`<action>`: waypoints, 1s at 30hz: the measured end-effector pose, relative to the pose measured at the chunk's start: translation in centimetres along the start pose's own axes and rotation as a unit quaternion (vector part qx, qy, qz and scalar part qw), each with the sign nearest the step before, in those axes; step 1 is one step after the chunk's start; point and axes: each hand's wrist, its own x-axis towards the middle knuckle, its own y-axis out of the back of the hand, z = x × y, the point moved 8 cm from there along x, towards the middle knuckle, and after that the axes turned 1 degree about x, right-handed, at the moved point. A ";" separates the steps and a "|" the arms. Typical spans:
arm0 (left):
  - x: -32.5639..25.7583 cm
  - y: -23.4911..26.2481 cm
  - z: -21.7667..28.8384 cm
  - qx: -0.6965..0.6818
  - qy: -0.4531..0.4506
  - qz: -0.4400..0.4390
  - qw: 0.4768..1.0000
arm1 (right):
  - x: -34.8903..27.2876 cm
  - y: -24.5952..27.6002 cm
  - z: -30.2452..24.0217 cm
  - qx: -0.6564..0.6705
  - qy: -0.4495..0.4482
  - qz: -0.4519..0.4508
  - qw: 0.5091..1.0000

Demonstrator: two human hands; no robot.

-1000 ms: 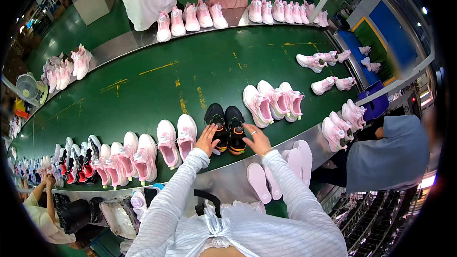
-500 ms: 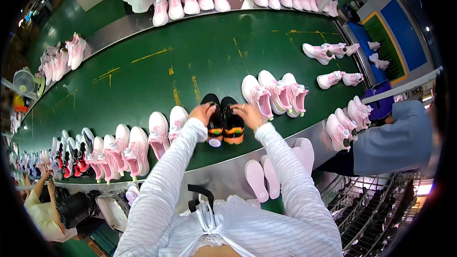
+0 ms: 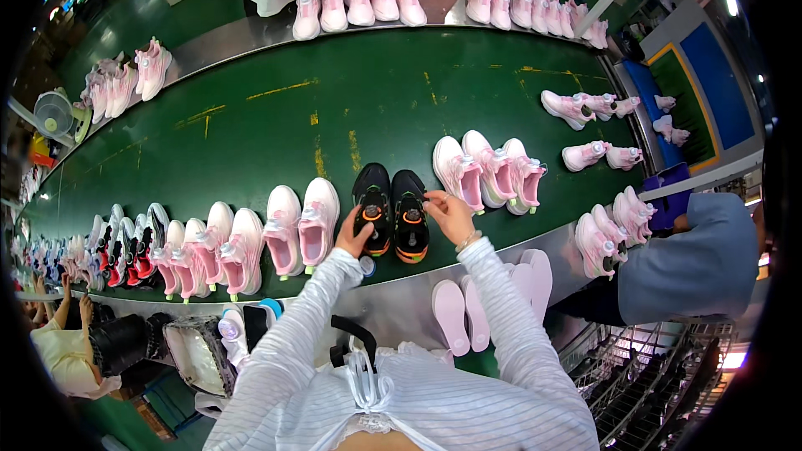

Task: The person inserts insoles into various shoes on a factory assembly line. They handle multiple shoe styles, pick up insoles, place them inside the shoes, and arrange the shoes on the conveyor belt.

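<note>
- Black shoes [image 3: 408, 185], one pair, orange-trimmed: side by side on green work surface [image 3: 251, 138], toes pointing away from the person.
- Left hand [image 3: 352, 240]: at the left shoe's outer side, thumb and forefinger parted; cannot tell if pinching.
- Right hand [image 3: 452, 217]: fingertips by the right shoe's outer edge; cannot tell grip.
- Pink-and-white shoes [image 3: 284, 202]: flanking both sides.
</note>
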 end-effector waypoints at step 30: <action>-6.3 6.7 0.5 0.270 0.036 0.063 0.960 | -26.4 -4.1 9.1 -0.336 -0.299 0.025 0.893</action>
